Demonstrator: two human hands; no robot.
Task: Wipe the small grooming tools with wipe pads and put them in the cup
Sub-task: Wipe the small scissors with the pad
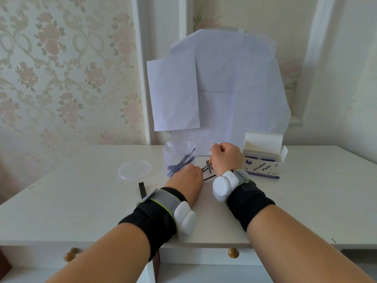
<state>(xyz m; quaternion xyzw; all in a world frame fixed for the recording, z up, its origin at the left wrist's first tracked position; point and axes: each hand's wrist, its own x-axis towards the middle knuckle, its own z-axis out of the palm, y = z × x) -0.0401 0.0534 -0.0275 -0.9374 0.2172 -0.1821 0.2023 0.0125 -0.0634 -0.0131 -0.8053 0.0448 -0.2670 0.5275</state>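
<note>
The left hand lay low on the bench; its fingers were hidden, so their state could not be told. The right hand was curled, seemingly pinching a dark tool and perhaps a pad, unclear. Loose tools between the hands could be knocked off. Just beyond the left fingers, the cup held wiped tools and could be tipped.

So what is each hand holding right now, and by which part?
The right hand is curled round a thin dark tool, gripping its upper end. The left hand lies by the cup; its fingers are hidden, so cannot tell.
</note>
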